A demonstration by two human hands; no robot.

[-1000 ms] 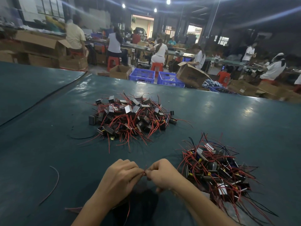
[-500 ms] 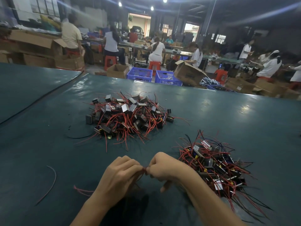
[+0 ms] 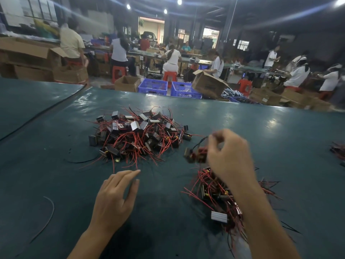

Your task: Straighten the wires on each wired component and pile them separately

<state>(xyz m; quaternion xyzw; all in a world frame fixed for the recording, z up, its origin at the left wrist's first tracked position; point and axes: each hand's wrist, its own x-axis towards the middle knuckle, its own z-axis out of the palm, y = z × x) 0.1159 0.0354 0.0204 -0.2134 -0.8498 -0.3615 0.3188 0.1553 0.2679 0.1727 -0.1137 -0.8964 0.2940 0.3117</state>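
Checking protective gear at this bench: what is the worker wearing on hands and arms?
The left hand and right hand are bare: no gloves, and no ring, watch or bracelet shows. Both forearms are uncovered to the frame's edge, so no sleeve is in view. The right hand is motion-blurred.

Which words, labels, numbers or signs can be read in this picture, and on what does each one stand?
No text here can be read.
Tilted cardboard box: faint print, too blurred to read.
Cardboard box at far right: small pale label, too small to read.
Wired component held by the right hand: motion-blurred, no marking readable.
Pale component face nearest the camera: no marking visible.
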